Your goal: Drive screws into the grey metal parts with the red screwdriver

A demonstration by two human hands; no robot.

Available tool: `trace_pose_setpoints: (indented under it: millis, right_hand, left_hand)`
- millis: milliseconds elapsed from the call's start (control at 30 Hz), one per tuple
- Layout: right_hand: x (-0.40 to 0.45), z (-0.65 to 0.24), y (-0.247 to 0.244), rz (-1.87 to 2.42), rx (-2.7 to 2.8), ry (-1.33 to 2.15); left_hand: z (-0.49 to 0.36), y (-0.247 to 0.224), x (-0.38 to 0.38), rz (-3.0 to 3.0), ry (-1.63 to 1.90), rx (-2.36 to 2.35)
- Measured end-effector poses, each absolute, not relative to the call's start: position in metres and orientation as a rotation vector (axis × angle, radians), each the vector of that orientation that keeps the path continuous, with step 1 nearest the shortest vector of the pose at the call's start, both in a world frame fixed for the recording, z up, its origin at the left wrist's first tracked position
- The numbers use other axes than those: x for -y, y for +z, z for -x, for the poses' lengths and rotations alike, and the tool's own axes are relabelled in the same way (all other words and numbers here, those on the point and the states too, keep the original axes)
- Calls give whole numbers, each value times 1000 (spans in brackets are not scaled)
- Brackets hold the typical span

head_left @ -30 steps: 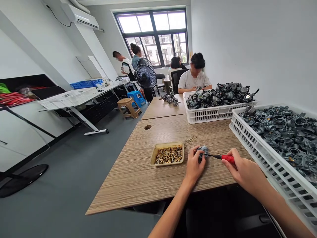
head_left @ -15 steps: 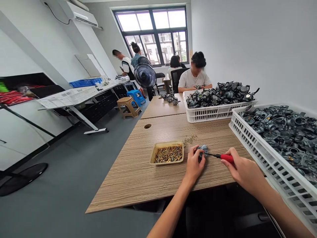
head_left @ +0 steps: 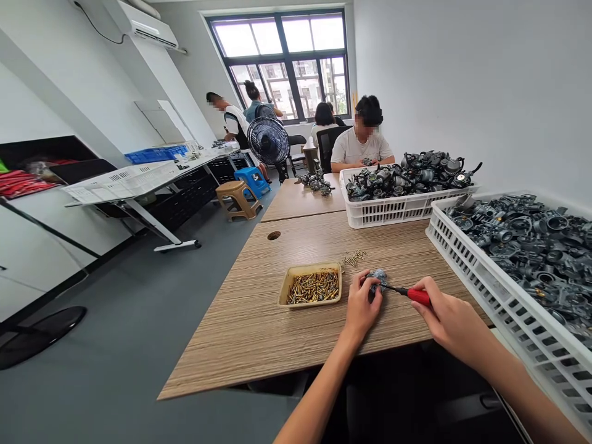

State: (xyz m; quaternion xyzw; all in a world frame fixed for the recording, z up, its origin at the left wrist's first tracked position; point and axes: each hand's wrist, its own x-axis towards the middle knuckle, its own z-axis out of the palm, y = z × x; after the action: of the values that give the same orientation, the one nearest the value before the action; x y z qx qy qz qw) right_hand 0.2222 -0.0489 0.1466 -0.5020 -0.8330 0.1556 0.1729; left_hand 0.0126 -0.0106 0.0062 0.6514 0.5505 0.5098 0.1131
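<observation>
Right hand (head_left: 448, 311) grasps red-handled, dark-shafted screwdriver (head_left: 419, 296); left hand (head_left: 361, 307) clasps lumpy grey metal part (head_left: 380, 275) — steady axial pressure advisable.

Metal pc. (head_left: 380, 275) partly hid, R crate (head_left: 502, 287) cropped

Left hand (head_left: 362, 307) grips metal part (head_left: 380, 275); right hand (head_left: 446, 316) aims red-handled screwdriver (head_left: 415, 294) at it; tray (head_left: 283, 290) of brass-coloured pieces (head_left: 313, 287) at part's nine o'clock.
</observation>
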Motion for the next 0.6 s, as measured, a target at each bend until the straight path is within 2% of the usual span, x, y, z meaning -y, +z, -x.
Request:
trace_pose_setpoints:
  millis: [300, 600]
  right_hand:
    - [42, -222, 139, 1656, 2292, 192]
    - [44, -224, 142, 1403, 2337, 323]
  left_hand:
    - [-13, 5, 10, -1909, 1498, -1628]
    - [-12, 6, 11, -1908, 1494, -1621]
